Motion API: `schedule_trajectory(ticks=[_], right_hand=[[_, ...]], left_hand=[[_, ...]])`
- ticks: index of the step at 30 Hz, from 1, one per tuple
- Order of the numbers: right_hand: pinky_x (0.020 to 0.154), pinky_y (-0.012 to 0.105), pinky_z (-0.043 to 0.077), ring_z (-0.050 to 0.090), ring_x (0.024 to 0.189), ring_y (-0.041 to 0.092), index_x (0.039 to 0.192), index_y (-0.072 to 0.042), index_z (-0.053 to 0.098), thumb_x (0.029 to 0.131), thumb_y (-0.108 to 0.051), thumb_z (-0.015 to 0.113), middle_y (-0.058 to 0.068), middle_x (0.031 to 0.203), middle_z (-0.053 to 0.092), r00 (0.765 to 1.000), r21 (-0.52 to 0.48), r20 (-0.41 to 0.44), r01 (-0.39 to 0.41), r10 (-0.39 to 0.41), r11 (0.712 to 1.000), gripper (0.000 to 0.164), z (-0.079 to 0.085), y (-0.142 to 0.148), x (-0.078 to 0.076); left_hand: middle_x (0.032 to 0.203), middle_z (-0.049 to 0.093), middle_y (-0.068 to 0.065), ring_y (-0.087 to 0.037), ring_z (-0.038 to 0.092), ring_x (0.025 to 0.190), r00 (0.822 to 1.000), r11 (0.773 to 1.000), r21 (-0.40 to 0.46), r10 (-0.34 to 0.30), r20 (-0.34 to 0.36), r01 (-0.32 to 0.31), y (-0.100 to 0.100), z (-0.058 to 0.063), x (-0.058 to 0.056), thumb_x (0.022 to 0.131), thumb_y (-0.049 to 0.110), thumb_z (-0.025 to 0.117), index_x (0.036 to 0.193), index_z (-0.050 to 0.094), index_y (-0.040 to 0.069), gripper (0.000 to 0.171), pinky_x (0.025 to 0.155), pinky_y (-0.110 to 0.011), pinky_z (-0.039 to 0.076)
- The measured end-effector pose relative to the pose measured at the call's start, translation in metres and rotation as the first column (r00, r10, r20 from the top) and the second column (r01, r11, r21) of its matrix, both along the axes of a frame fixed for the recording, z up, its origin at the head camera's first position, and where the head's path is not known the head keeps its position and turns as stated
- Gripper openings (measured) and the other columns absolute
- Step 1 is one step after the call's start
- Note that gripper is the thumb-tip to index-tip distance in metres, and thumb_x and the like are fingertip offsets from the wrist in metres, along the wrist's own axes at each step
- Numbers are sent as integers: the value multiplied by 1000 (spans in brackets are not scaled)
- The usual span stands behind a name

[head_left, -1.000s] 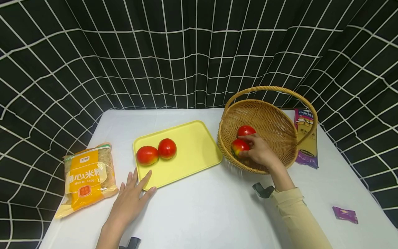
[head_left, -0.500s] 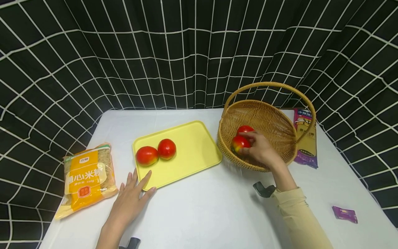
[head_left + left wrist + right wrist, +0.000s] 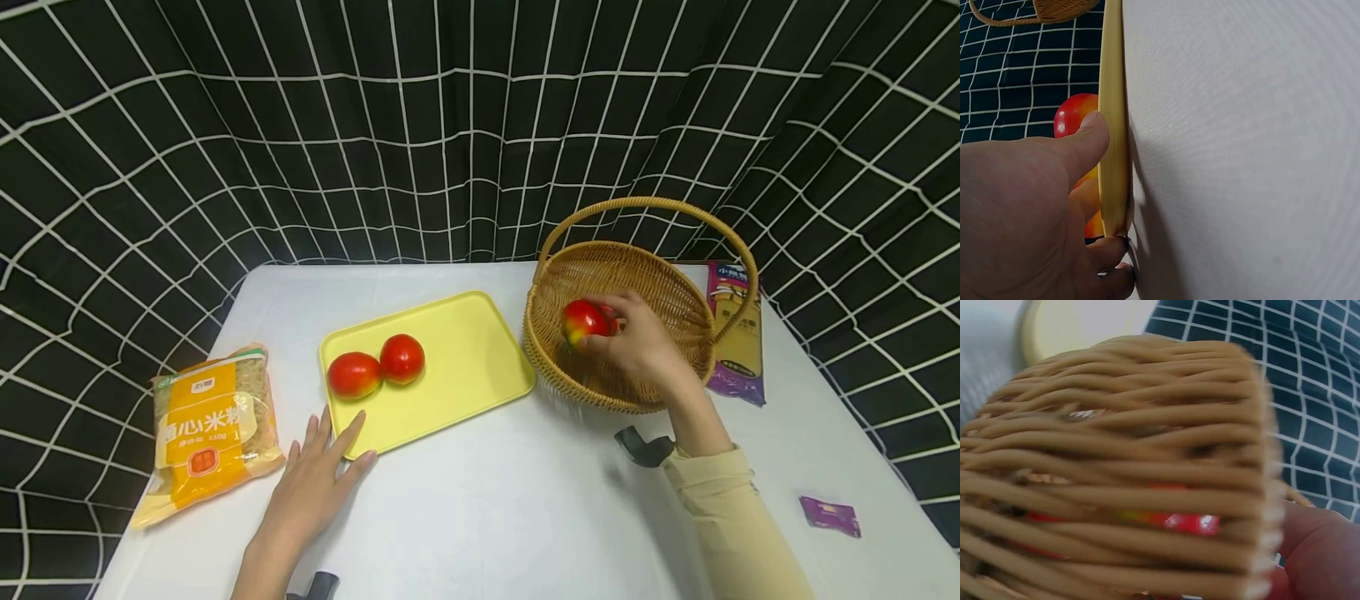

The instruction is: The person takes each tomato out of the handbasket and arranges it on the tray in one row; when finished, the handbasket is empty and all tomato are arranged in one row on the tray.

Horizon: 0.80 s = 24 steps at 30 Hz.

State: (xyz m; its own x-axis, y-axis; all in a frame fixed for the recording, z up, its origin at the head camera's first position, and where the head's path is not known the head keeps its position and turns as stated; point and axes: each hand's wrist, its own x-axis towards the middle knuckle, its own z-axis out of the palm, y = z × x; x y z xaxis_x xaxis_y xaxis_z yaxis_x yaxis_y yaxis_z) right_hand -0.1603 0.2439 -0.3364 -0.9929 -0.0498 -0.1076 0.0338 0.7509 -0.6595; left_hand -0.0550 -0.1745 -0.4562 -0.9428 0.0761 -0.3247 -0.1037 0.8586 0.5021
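"Looking at the right hand point(image 3: 637, 337), what is in its grip?"

"A red-and-yellow fruit point(image 3: 585, 321), pinched between thumb and fingers, so the grip is only as wide as the fruit."

"Where is that fruit, exactly?"

"Within the mouth of the wicker basket point(image 3: 630, 267), toward its left side. Whether it touches the bottom, I cannot tell. A bit of a second red fruit point(image 3: 611, 323) shows just behind it, mostly hidden by the fingers. From the right wrist, the weave covers most of the view, with red and yellow showing through the gaps."

"And the left hand point(image 3: 311, 492)?"

"Fingers spread, grip wide, at the near left corner of the yellow tray point(image 3: 457, 375). In the left wrist view its thumb lies against the rim."

"Anything on the tray?"

"Two: an oval fruit point(image 3: 354, 375) and a round fruit point(image 3: 402, 359), side by side toward the left end."

"What else is on the worktop point(image 3: 525, 508)?"

"An orange-and-yellow packet point(image 3: 210, 425) left of the tray, a purple-edged packet point(image 3: 738, 333) partly behind the basket on the right, and a small purple packet point(image 3: 830, 515) nearer, by the right edge. A dark, white-gridded curtain point(image 3: 450, 167) stands behind."
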Motion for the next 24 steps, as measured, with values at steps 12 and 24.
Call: schedule_trajectory(ticks=[12,24], right_hand=[[115,66,49,53,135,48,155,-14,56,95,-11,80,20,153,45,990,-25,-137,-48,44,999,64,33,-30,7],[120,56,44,51,136,39,151,-10,60,92,-6,82,17,149,49,975,-147,-207,-115,83,982,63,33,-74,-6]], left_hand=[[176,0,-27,-50,-5,163,1000,1000,-14,-5,9,5,0,-1,-1,106,56,54,168,33,24,73,129,-71,0],[176,0,-27,-50,-5,163,1000,1000,-1,-6,8,6,-1,0,0,106,58,53,168,34,24,73,130,-71,-1]])
